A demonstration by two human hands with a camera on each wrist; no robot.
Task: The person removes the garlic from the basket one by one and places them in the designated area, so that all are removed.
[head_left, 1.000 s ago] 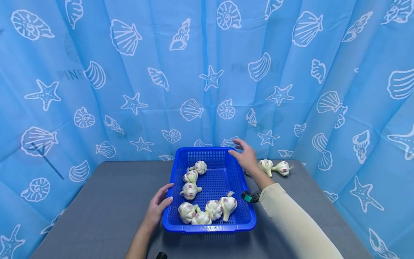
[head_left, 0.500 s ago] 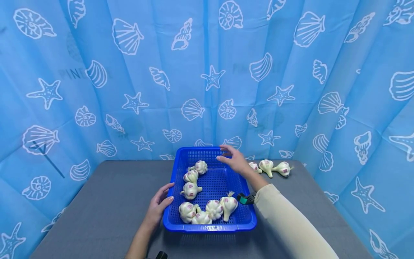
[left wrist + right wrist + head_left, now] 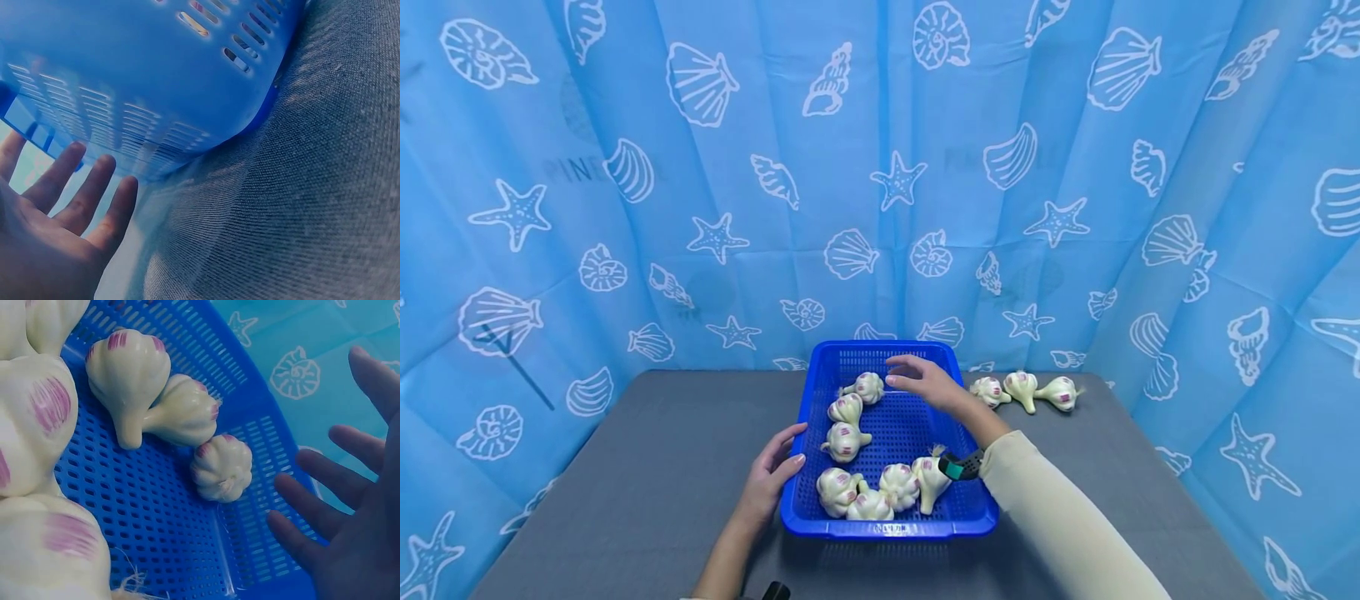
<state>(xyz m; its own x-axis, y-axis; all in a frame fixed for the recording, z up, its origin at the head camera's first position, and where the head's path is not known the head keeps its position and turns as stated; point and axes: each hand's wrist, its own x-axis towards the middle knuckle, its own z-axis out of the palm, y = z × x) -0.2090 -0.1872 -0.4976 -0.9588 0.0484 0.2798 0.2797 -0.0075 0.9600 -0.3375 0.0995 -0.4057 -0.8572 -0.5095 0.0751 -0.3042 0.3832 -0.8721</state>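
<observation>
A blue plastic basket (image 3: pixel 803 492) with slotted walls stands on the grey cloth. Several white garlic bulbs (image 3: pixel 844 442) with purple marks lie in it, along its left side and near end. My right hand (image 3: pixel 931 386) hovers over the basket's far part, fingers spread and holding nothing. Close by its fingertips is the farthest bulb (image 3: pixel 869 387); the right wrist view shows that bulb (image 3: pixel 222 469) apart from the hand. At the basket's left wall my left hand (image 3: pixel 767 479) has its fingertips right at the rim, fingers extended. In the left wrist view those fingers (image 3: pixel 87 194) point toward the wall.
Outside the basket at the back right, three more garlic bulbs (image 3: pixel 1021 390) lie in a row on the cloth-covered table (image 3: pixel 662 467). A blue curtain (image 3: pixel 805 175) printed with white shells and starfish closes off the back and both sides.
My right hand has moved left from the basket's right rim to over its inside, uncovering the leftmost of the bulbs outside. The left hand stays at the left rim.
</observation>
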